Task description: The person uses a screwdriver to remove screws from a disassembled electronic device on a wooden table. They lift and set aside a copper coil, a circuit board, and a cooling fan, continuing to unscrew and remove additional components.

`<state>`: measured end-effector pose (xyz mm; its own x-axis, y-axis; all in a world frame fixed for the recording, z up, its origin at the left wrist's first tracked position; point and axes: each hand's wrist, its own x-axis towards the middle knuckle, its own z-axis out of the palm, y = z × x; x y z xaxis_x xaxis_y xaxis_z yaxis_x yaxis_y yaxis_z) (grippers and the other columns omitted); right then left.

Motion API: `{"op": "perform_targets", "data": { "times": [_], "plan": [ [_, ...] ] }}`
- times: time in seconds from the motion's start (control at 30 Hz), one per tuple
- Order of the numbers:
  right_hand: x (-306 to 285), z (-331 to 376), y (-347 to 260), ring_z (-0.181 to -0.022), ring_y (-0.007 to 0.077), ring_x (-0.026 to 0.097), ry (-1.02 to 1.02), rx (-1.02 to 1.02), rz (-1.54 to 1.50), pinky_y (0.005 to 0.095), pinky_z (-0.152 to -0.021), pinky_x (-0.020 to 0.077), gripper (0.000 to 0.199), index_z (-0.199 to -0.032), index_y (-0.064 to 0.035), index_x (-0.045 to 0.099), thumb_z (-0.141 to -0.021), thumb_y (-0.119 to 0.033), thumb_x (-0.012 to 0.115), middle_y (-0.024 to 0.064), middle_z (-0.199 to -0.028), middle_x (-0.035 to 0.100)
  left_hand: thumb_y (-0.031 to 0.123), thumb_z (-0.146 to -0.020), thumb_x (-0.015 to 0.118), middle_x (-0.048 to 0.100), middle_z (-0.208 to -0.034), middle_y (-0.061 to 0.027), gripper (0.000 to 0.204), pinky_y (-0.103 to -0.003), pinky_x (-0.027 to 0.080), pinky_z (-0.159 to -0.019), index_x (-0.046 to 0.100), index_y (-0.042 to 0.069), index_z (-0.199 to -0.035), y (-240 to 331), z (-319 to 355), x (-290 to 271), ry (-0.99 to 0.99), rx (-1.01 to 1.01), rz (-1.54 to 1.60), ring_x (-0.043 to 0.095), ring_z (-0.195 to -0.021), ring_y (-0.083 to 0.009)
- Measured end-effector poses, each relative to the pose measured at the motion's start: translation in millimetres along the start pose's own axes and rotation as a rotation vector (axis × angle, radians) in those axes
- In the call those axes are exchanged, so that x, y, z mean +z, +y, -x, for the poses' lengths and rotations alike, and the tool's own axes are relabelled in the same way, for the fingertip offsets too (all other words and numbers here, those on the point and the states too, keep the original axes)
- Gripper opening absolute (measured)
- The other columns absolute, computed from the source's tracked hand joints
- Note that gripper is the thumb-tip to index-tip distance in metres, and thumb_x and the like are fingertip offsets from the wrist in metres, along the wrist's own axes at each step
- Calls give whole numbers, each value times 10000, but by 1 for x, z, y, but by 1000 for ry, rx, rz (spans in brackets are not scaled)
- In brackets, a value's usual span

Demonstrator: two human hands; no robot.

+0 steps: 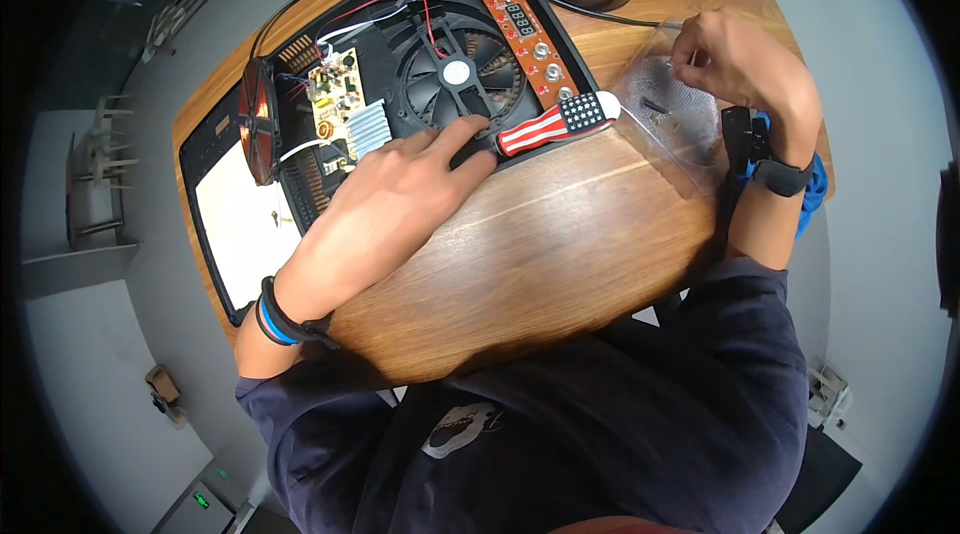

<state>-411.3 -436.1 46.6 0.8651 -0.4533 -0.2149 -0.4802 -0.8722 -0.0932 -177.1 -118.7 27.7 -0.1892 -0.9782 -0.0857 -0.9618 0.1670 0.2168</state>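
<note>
Lighting: your scene is evenly and fairly brightly lit from overhead. Glare: a soft sheen on the wooden table (560, 234) and on the clear plastic bag (672, 114), upper right. Shadows: soft ones under your forearms and at the table's lower edge. Distortion: strong fisheye; you see edges bow outward, black corners all round. Focus: centre sharp, rim softer.

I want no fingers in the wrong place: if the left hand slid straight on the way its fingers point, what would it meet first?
Probably the black fan in the opened appliance: the left hand points up and right, fingertips at the fan's lower rim. Height is hard to judge.
</note>
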Motion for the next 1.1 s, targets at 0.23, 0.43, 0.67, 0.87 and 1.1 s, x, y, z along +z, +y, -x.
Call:
{"op": "perform_targets", "data": {
  "times": [0.23,0.43,0.67,0.87,1.1],
  "plan": [
    [2,2,12,-797,336,812,-8,53,27,423,-754,640,170,-1026,-25,895,-885,-99,836,198,-911,844,75,-1000,737,633,-1636,-124,311,-461,677,-905,745,53,-1309,3,8,-1,0,-31,-17,800,-1138,-359],
    [11,15,18,-751,363,785,132,71,30,444,-725,624,157,-1012,-23,890,-891,-102,829,212,-873,822,69,-999,722,657,-1631,-116,289,-448,683,-823,753,51,-1286,7,16,6,55,-47,-6,821,-990,-369],
    [14,22,20,-762,394,773,152,63,69,452,-728,618,161,-1006,-9,881,-907,-112,807,225,-874,810,72,-1018,730,670,-1628,-86,217,-451,683,-783,760,45,-1231,12,25,14,61,-117,-14,825,-925,-371],
    [17,22,25,-783,391,782,173,76,121,451,-745,622,154,-986,4,870,-929,-125,808,226,-904,817,90,-1021,749,683,-1619,-54,195,-459,682,-776,762,46,-1211,13,32,23,106,-140,-15,822,-907,-370],
    [9,33,7,-909,378,827,248,-235,-78,450,-830,660,224,-1115,6,814,-1046,-208,813,220,-980,827,93,-950,828,695,-1609,-52,262,-450,673,-824,766,68,-1203,13,41,18,75,-217,-81,824,-973,-349]
  ]
}}
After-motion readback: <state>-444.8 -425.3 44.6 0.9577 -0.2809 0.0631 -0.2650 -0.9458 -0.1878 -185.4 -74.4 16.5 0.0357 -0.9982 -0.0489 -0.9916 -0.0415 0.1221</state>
